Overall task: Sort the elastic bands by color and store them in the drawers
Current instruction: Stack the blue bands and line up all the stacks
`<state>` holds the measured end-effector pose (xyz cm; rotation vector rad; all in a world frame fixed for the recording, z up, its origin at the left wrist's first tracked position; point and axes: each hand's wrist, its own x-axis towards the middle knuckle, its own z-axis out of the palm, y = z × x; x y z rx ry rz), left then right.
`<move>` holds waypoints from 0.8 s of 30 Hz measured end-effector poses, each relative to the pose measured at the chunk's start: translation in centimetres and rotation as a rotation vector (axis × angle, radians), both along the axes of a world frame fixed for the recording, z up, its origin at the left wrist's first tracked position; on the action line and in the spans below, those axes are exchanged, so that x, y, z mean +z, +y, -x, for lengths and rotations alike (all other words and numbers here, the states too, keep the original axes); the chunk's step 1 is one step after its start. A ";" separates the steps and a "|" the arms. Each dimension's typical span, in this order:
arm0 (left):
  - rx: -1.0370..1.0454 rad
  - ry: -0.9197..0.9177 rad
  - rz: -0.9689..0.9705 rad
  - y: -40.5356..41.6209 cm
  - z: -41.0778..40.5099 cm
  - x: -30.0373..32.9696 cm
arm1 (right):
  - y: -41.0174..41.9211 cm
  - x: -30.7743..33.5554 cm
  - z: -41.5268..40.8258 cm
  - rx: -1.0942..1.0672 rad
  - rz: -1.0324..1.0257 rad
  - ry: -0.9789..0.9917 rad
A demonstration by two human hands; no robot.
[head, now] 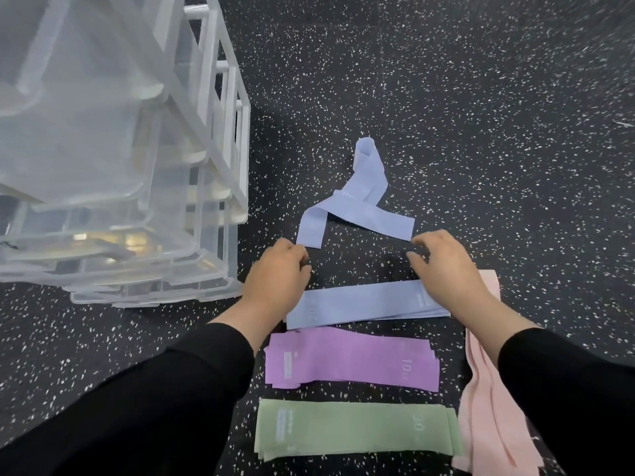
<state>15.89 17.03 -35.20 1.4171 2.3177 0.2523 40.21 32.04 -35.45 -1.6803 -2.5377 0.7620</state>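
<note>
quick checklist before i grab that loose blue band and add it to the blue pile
1. Loose blue band within reach: ok, it lies just beyond both hands.
2. Band flat and untwisted: not ok, it is crumpled and crossed over itself.
3. Left hand free: ok, nothing visibly held, fingers curled near the band's left end.
4. Right hand free: ok, fingers near the band's right end, nothing visibly gripped.
5. Blue pile ready to receive: ok, flat, partly under the right wrist.
6. Other piles separate: ok, purple pile, green pile and pink pile hold one colour each.
</note>
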 end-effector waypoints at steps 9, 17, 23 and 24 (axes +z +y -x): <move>-0.012 -0.073 0.060 2.6 0.9 -1.4 | 4.3 -2.2 4.8 0.035 0.123 -0.079; -0.011 -0.130 0.021 3.1 0.3 -1.5 | 6.6 -3.2 6.8 -0.047 0.010 -0.264; -0.016 -0.152 -0.014 3.6 -0.5 -0.3 | 6.3 -2.8 6.6 -0.192 0.102 -0.139; -0.015 -0.155 -0.026 3.7 -0.6 0.0 | 6.1 -2.3 6.5 -0.203 0.125 -0.094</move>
